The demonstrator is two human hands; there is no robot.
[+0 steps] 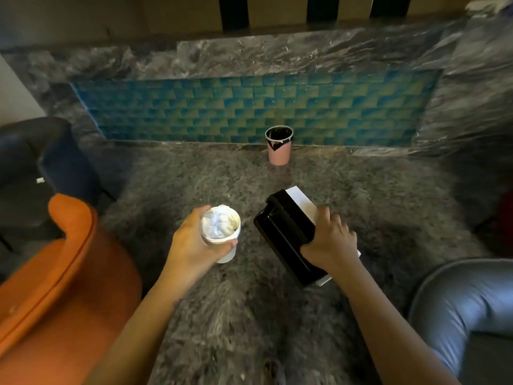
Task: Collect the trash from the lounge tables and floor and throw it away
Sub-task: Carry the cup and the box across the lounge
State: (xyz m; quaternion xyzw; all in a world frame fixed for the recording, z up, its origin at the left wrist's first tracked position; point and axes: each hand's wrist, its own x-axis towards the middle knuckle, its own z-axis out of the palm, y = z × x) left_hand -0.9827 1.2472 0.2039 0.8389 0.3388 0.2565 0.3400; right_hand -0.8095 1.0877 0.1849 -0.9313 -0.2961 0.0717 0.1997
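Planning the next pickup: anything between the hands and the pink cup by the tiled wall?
Nothing visible stands on the marble surface between them and the pink cup. But both hands are full: the left hand holds a white cup stuffed with tissue, the right hand grips a black box.

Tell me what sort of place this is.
Probably a lounge or sitting area. There is an orange armchair on the left, a grey cushioned seat on the right, and ahead a marble ledge faced in blue-green tiles.
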